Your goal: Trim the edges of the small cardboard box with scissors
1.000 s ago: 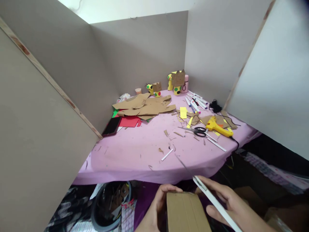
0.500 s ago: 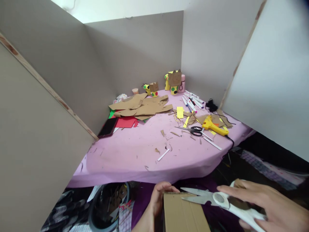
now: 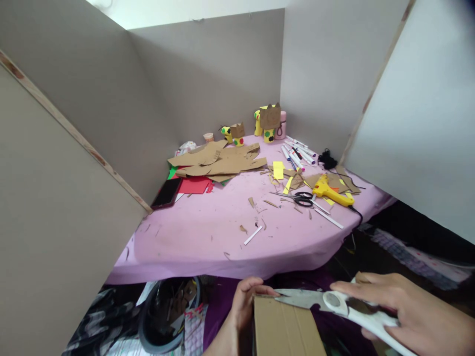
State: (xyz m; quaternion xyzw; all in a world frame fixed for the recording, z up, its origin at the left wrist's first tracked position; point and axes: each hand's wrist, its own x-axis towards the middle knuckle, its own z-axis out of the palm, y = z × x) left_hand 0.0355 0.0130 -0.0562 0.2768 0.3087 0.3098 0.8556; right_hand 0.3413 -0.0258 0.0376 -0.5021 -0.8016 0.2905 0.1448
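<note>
My left hand [image 3: 245, 301] grips the left side and far edge of a brown cardboard box [image 3: 285, 329], low in the view. My right hand [image 3: 404, 306] holds white-handled scissors [image 3: 336, 300] by their loops. Their blades point left and lie at the box's far top edge, one on each side of it, with their tips close to my left fingertips. The blades stand slightly apart. The box's lower part runs out of view.
On the pink-covered table [image 3: 200, 237] lie cardboard sheets [image 3: 230, 160], red paper [image 3: 195, 185], a phone-like dark tablet [image 3: 166, 193], black scissors [image 3: 303, 199], a yellow glue gun [image 3: 330, 191] and markers [image 3: 299, 154]. A scrap-filled bin [image 3: 144, 324] stands below. Grey panels surround the table.
The scissors have moved left along the box's far edge, and their blades have closed partway. My left hand still grips the box. The view has shifted slightly.
</note>
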